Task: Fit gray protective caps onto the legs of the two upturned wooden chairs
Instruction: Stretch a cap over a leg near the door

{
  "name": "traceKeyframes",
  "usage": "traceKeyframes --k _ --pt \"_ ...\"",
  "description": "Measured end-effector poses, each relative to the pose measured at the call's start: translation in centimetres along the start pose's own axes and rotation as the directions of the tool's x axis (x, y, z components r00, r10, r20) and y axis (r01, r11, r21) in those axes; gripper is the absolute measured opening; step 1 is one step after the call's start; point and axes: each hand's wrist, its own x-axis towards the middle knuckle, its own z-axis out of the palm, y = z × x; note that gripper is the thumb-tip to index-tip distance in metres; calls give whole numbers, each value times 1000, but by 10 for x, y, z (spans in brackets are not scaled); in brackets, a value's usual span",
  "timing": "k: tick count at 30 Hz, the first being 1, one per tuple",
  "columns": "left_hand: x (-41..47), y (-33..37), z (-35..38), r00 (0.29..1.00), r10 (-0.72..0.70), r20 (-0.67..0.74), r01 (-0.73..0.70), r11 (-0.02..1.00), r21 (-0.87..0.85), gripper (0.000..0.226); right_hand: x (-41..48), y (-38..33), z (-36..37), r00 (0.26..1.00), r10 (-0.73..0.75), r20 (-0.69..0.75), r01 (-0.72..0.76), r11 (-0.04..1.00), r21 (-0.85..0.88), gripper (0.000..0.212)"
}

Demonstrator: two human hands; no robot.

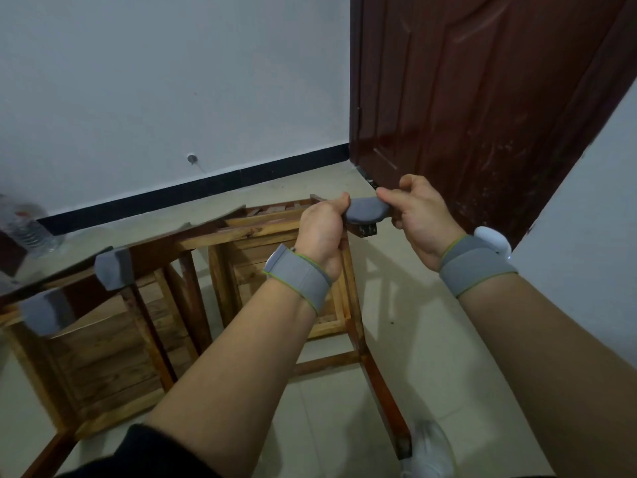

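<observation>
Up in the middle right of the frame, the person's left hand (322, 232) and right hand (418, 222) are both gripping one gray cap (365, 210). The left thumb and curled fingers are pinching its left end and the right thumb and curled fingers its right end, so neither hand is open. The cap is sitting over the tip of a dark wooden leg (362, 232), a little of which is showing just beneath it; how far on it is cannot be told. The leg is part of the upturned middle chair (275, 236), and both bare forearms are crossing the lower half of the frame and hiding part of that chair's frame. Each wrist is wearing a gray wristband (296, 276), and a white device (491, 241) is sitting on the right one. Just beside it, at the left, the second upturned chair (103, 357) is carrying an upper fitted cap (113, 267) and a lower fitted cap (46, 312) on two leg ends. A blurred clear bottle (24, 225) is standing at the left edge, and a white shoe (432, 450) is showing at the bottom. Both chairs are resting on a pale tiled floor (413, 322), which is meeting a white wall (138, 81) along a black baseboard (206, 186). A dark red-brown door (482, 98) is filling the upper right.
</observation>
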Motion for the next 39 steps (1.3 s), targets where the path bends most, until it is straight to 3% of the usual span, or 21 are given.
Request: traceKeyframes --k 7,10,14,19,23,26,30,39 --pt "1 -3 5 999 -24 -36 24 1000 -1 13 6 8 4 999 46 -29 -45 999 24 31" --pt "-5 -8 4 1000 -1 23 0 1000 7 16 3 16 7 996 64 -58 -62 997 38 33" --pt "-8 -19 6 989 145 19 -146 985 90 24 -8 23 12 994 35 -106 -38 999 -31 28" --pt "-1 -33 6 947 320 -18 -307 921 240 25 -16 13 21 968 -103 -230 38 962 -271 31" --pt "3 -37 6 908 417 -36 -375 849 372 30 -25 16 24 895 -348 -280 152 828 -540 24" --pt "5 -41 3 869 494 -8 -430 764 480 38 -37 31 25 849 -442 -290 233 806 -545 19" --pt "4 -45 1 820 572 16 -454 634 626 37 -34 36 25 873 -412 -261 235 825 -515 20" --pt "18 -42 -4 756 652 58 -433 431 792 36 -15 30 18 893 -429 -134 279 763 -583 20"
